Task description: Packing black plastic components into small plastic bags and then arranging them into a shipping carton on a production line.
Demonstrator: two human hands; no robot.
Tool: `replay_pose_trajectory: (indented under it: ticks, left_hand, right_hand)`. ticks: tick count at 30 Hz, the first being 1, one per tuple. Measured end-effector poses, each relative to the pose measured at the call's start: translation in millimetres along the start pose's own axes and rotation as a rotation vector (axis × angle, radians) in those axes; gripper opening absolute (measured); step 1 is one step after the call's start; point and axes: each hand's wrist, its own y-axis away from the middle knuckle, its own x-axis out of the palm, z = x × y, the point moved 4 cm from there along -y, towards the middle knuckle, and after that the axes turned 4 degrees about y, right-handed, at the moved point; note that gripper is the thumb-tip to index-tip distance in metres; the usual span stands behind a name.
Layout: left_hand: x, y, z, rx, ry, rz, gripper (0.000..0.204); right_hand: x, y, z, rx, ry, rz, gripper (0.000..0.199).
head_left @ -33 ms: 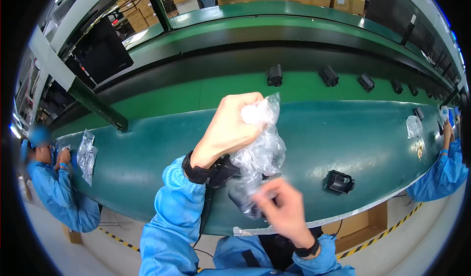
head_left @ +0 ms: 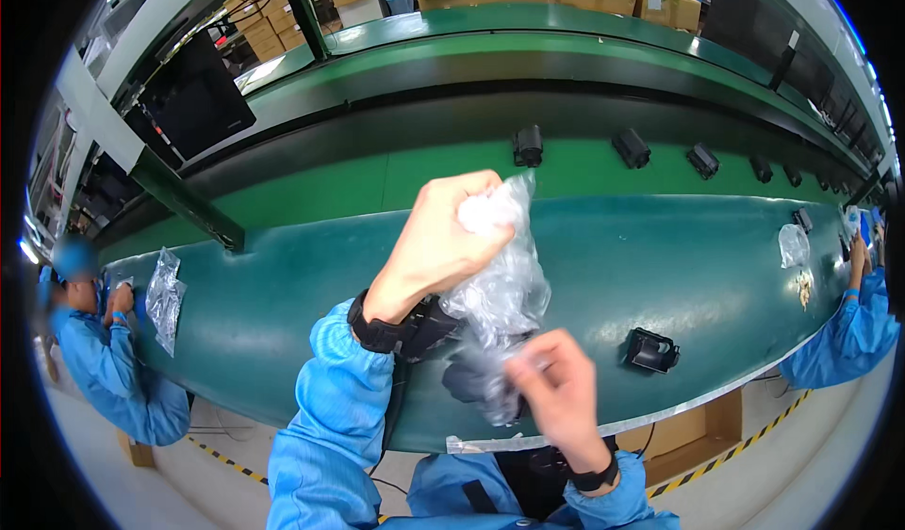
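Observation:
My left hand is closed in a fist round the upper part of a crumpled clear plastic bag, above the green bench. Whitish bunched plastic shows between its fingers. Lower down and to the right, my right hand pinches the bag's lower end between thumb and fingers, slightly blurred. Just left of these fingers is a dark item, partly behind the plastic; whether it is inside the bag I cannot tell. Another black piece shows beside my left wrist. To the right, a black housing lies on the bench.
Several black housings sit along the green belt behind the bench. Clear bags lie at the left. Co-workers in blue work at both ends. An open carton stands below the front edge.
My right hand has shifted slightly right and up, still pinching the bag's lower end. The plastic between my hands looks more spread out. My left hand has barely moved.

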Motion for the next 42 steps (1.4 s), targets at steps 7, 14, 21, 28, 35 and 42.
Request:
replay_pose_trajectory:
  ticks: [7, 14, 21, 28, 35, 42]
  left_hand:
    - [-11.6, 8.2, -6.9, 0.206, 0.161, -0.123, 0.044]
    - [40.7, 9.6, 7.7, 0.055, -0.206, 0.36, 0.037]
    - [50.2, 4.9, 8.3, 0.181, -0.152, 0.125, 0.02]
    - [48.4, -2.4, 16.9, 0.212, -0.229, 0.057, 0.018]
    - [43.9, 0.9, 7.0, 0.181, -0.245, -0.022, 0.016]
    - [9.5, -4.7, 1.2, 0.067, -0.185, 0.047, 0.02]
  right_hand:
    - [-47.6, -36.9, -0.1, 0.021, -0.613, -0.086, 0.012]
    - [-59.2, -56.1, 0.9, 0.01, -0.545, -0.015, 0.012]
    - [-85.8, -54.7, -1.4, -0.069, -0.228, -0.388, 0.018]
    - [-83.0, -49.6, 11.6, -0.308, 0.015, -0.569, 0.031]
    - [-38.0, -53.8, 61.9, -0.487, 1.089, -0.473, 0.035]
    - [-54.1, -89.3, 72.6, -0.51, 1.17, -0.389, 0.005]
